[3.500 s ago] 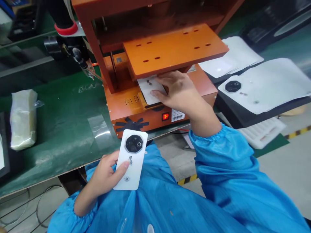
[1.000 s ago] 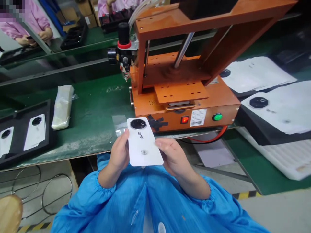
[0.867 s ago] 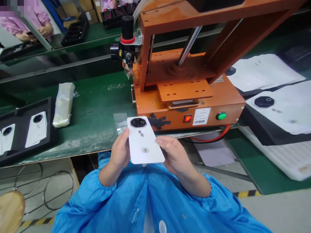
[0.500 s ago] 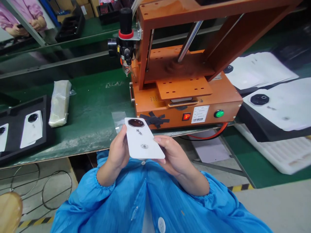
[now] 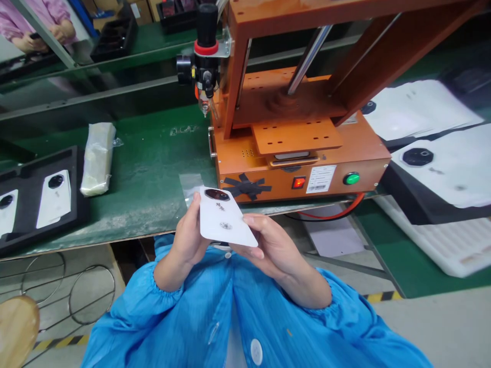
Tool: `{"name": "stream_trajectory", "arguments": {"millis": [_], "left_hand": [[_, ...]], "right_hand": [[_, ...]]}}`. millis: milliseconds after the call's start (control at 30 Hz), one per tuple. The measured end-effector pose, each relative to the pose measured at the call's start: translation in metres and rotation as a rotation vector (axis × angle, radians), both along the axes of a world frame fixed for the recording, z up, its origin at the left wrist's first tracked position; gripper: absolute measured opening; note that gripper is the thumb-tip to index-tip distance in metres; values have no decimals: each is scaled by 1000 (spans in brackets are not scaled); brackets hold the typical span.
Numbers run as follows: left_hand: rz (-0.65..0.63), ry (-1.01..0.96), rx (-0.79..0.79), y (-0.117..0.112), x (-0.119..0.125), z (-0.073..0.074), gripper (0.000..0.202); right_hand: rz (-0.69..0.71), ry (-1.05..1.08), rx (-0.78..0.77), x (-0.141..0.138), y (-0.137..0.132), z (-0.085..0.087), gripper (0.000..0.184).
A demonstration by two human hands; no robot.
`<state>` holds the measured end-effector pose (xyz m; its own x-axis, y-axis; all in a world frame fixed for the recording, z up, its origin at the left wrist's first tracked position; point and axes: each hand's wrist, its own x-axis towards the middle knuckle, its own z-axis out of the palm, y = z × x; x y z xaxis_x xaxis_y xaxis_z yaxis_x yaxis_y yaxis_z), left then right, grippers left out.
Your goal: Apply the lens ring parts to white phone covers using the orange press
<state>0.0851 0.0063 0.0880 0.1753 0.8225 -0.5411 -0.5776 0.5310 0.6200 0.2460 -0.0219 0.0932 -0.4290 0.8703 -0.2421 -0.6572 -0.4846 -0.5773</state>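
In front of the orange press (image 5: 356, 145), the white panel (image 5: 226, 230) is gripped along opposite edges by the closed fingers of left hand (image 5: 187, 235) and right hand (image 5: 276, 243). Its dark script (image 5: 220, 206) and the press's label (image 5: 321, 179) are illegible.

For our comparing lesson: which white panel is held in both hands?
The white panel between the left hand and right hand, before the orange machine; those in the black tray and stacks lie untouched.

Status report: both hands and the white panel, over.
Left hand, right hand: both holding white panel. Panel: printed side up, lens end outward. Nothing seen blocking hands; orange machine beyond.
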Motion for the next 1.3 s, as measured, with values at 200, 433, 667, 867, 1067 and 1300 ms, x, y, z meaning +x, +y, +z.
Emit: {"name": "stream_trajectory", "arguments": {"millis": [200, 433, 667, 867, 1067, 1300], "left_hand": [[-172, -77, 155, -1, -4, -2, 75], [-195, -6, 387, 0, -9, -16, 82], [-186, 86, 379, 1, -8, -19, 90], [-186, 145, 409, 0, -8, -27, 90], [-272, 425, 685, -12, -15, -28, 101], [-361, 556, 775, -21, -16, -25, 97]], "right_hand": [[-17, -76, -63, 7, 3, -15, 36], [-22, -250, -174, 17, 6, -35, 41], [-17, -277, -206, 18, 9, -55, 35], [-2, -356, -167, 19, 9, -69, 46], [21, -567, 120, 31, 12, -75, 56], [-23, -595, 177, 30, 14, -83, 56]]}}
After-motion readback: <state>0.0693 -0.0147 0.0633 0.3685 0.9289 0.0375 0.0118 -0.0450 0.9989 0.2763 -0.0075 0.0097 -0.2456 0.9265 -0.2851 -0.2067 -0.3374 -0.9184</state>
